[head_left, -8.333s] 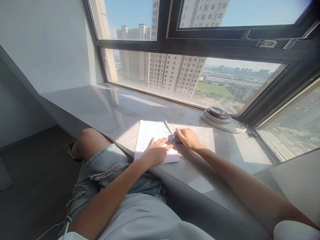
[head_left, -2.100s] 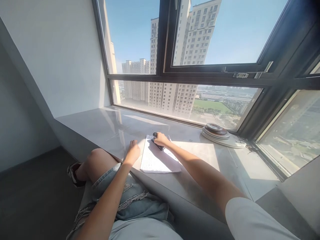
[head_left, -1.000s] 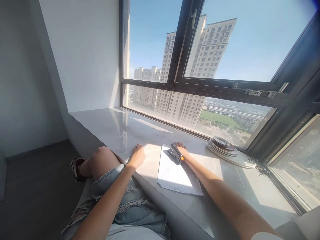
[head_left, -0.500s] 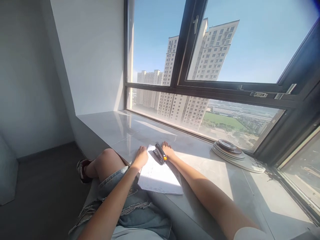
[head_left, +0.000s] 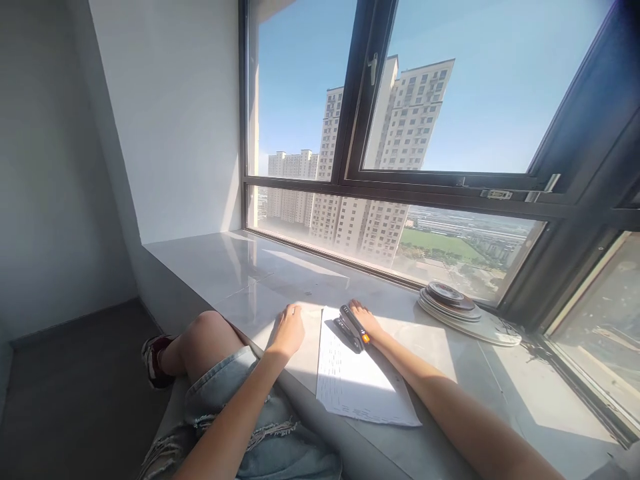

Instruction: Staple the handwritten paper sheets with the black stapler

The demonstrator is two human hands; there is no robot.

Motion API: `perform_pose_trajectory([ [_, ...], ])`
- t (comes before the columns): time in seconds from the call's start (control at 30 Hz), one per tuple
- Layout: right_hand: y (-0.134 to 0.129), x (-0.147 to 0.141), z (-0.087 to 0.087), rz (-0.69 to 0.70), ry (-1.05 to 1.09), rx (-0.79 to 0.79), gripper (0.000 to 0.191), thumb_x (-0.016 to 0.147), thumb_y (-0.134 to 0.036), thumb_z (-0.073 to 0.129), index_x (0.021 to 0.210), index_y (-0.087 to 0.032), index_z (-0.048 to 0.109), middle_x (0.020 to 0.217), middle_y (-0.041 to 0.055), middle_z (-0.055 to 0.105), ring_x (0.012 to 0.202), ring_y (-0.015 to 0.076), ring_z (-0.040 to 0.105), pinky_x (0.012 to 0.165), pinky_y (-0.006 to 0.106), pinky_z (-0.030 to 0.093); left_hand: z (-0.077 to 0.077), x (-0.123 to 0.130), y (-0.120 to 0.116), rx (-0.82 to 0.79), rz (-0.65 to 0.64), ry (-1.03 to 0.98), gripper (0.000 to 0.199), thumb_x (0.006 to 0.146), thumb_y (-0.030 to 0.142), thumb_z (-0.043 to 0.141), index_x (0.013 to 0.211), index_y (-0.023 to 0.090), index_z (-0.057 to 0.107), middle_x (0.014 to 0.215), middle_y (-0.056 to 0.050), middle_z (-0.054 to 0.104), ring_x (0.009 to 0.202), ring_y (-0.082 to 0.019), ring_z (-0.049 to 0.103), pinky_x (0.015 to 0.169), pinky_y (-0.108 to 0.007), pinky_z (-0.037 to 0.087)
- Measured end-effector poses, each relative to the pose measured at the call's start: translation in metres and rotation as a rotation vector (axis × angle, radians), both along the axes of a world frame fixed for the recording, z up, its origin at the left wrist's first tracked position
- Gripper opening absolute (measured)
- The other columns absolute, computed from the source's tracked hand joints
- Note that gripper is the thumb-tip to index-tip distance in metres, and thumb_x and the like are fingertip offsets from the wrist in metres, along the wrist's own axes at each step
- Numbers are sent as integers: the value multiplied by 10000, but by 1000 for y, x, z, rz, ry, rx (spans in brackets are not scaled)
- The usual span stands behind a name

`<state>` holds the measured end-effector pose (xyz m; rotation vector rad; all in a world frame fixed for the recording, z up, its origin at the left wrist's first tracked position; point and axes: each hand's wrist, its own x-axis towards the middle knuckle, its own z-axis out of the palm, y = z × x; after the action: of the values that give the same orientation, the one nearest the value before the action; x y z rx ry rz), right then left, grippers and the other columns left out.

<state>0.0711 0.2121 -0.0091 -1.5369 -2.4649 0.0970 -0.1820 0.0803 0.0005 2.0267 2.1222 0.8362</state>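
A black stapler (head_left: 351, 328) with an orange mark at its near end lies on a stack of white printed sheets (head_left: 360, 383) on the window sill. My right hand (head_left: 366, 321) rests just beyond the stapler's right side, fingers stretched out; the stapler and paper partly hide it. To the left of the sheets, my left hand (head_left: 289, 330) lies over the sill with loosely bent fingers. A gap separates it from the paper, and nothing shows in it.
The pale glossy sill (head_left: 215, 267) runs along a dark-framed window (head_left: 320, 187). At the right stands a stack of plates (head_left: 447, 305) on a larger white board or plate. My bent knee (head_left: 210, 333) is beside the sill's front edge, at the left.
My left hand has come away from the edge of the sheets. Sheets, stapler and right hand now lie farther right of it. The view has shifted slightly.
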Motion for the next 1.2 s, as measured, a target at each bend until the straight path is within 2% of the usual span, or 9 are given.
perform_pose_trajectory([
  [0.17, -9, 1, 11, 24, 168, 94, 389, 1034, -326, 420, 1328, -189, 633, 1423, 173, 653, 1317, 290, 593, 1115, 414, 459, -5, 33, -4, -46, -307, -3, 578, 997, 277, 411, 1558, 253, 547, 1646, -88, 505, 1519, -276, 471, 1297, -396, 353],
  [0.27, -27, 11, 20, 24, 415, 160, 350, 1049, -416, 359, 985, -226, 647, 1043, 107, 699, 1018, 261, 638, 968, 383, 511, -7, 35, -4, -96, -342, -2, 604, 1009, 335, 356, 1566, 227, 561, 1670, -106, 480, 1564, -307, 417, 1340, -459, 296],
  [0.33, -46, 20, 24, 25, 571, 92, 435, 1064, -513, 317, 883, -242, 605, 929, 82, 676, 894, 248, 629, 881, 378, 530, -6, 33, -4, -102, -336, -9, 612, 1011, 342, 339, 1567, 224, 566, 1675, -105, 475, 1560, -311, 426, 1333, -469, 313],
  [0.43, -77, 32, 23, 114, 684, -74, 439, 1035, -627, 399, 984, -259, 631, 1015, 76, 707, 908, 252, 655, 808, 378, 553, -6, 31, -5, -97, -332, -6, 607, 1017, 347, 334, 1566, 235, 568, 1679, -89, 474, 1557, -311, 426, 1328, -477, 316],
  [0.57, -100, 38, 14, 186, 578, -41, 350, 876, -559, 678, 1068, -269, 636, 972, 59, 710, 838, 271, 655, 779, 429, 556, -7, 30, -4, -116, -328, 10, 596, 1026, 360, 356, 1577, 244, 551, 1693, -56, 462, 1577, -279, 402, 1343, -432, 282],
  [0.7, -95, 38, 8, 179, 595, -6, 223, 875, -433, 643, 1012, -258, 663, 872, 47, 692, 799, 261, 643, 793, 435, 548, -8, 27, -2, -118, -330, 0, 595, 1023, 359, 358, 1575, 253, 554, 1699, -61, 452, 1583, -287, 397, 1339, -454, 296],
  [0.83, -84, 43, 6, 115, 767, -65, 351, 809, -357, 683, 1137, -240, 727, 999, 84, 758, 928, 290, 704, 921, 471, 562, -5, 25, -2, -125, -333, -2, 614, 1015, 352, 367, 1601, 234, 507, 1688, -71, 466, 1580, -270, 405, 1339, -442, 300],
  [0.97, -80, 46, 7, 164, 895, -164, 403, 797, -379, 731, 1169, -228, 769, 1161, 117, 780, 1064, 318, 727, 1000, 493, 573, -3, 24, 0, -153, -338, 3, 599, 1014, 379, 398, 1590, 255, 508, 1698, -53, 453, 1596, -243, 380, 1349, -418, 276],
  [1.2, -74, 50, 12, 236, 901, -282, 448, 759, -399, 832, 1153, -187, 798, 1168, 126, 787, 1024, 316, 739, 975, 491, 597, -4, 24, 2, -171, -353, 7, 548, 1006, 339, 419, 1528, 267, 569, 1703, -26, 446, 1607, -222, 351, 1343, -382, 269],
])
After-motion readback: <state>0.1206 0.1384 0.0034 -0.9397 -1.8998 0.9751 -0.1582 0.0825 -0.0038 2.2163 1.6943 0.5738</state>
